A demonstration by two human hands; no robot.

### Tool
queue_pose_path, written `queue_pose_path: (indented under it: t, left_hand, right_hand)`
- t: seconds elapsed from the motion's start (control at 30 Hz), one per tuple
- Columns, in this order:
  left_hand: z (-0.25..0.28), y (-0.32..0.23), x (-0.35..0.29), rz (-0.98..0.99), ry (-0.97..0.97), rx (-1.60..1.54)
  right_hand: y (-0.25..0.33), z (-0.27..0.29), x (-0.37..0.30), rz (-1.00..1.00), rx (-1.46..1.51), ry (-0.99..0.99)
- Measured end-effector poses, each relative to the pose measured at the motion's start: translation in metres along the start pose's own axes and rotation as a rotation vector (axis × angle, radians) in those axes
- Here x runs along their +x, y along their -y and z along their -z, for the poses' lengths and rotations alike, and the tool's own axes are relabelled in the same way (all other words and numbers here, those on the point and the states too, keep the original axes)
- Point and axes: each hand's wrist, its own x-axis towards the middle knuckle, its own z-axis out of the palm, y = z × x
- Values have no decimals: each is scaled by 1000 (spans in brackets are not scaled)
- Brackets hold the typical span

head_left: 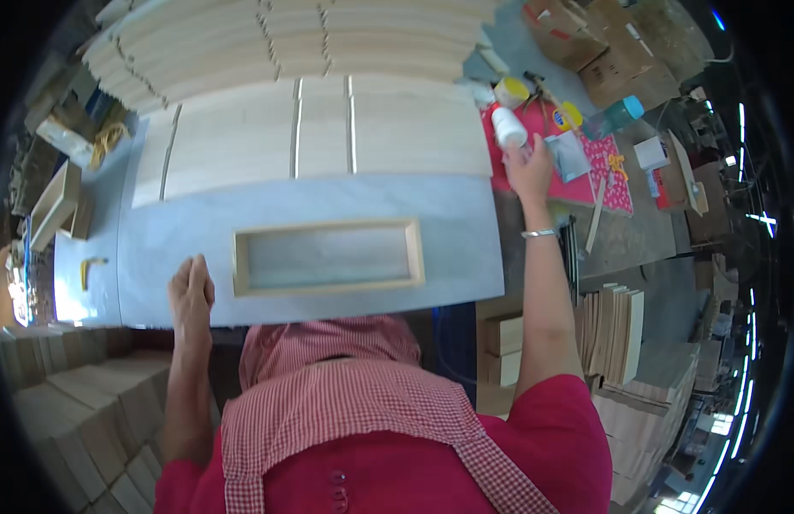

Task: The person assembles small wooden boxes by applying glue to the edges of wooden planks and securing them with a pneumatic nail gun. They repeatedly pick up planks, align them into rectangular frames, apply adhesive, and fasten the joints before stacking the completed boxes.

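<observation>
On the light grey tabletop lies an open wooden frame (328,289), long and rectangular, with pale thin walls. Just left of it my left hand (191,291) rests near the table's front edge, its fingers curled closed. Whatever those fingers hold, if anything, is hidden. My right hand (531,171) stretches out to the far right, its fingers at the lower end of a white bottle (509,127) with a red top. The bottle tilts away from me over a red cloth (568,190).
Grooved pale wooden boards (234,141) cover the table's far side. A blue-capped bottle (615,117), a yellow-lidded container (512,91) and cardboard boxes (624,64) stand at the right. More wooden frames (59,206) sit at the left. Stacked wood pieces (615,334) flank me.
</observation>
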Motion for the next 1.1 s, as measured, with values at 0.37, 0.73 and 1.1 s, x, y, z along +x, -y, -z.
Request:
queue_pose_path:
  t: [0.37,0.73,1.1]
  left_hand:
    - [4,-2,-19,-184,15,159]
    - [-93,-4,-44,-1019,509,692]
    - [-96,11,-44,-1279,278,538]
  right_hand:
    - [21,-31,41,-242,-277,112]
    - [76,61,-16,-427,765,-463]
    - [245,86,-148,-351,1202,104]
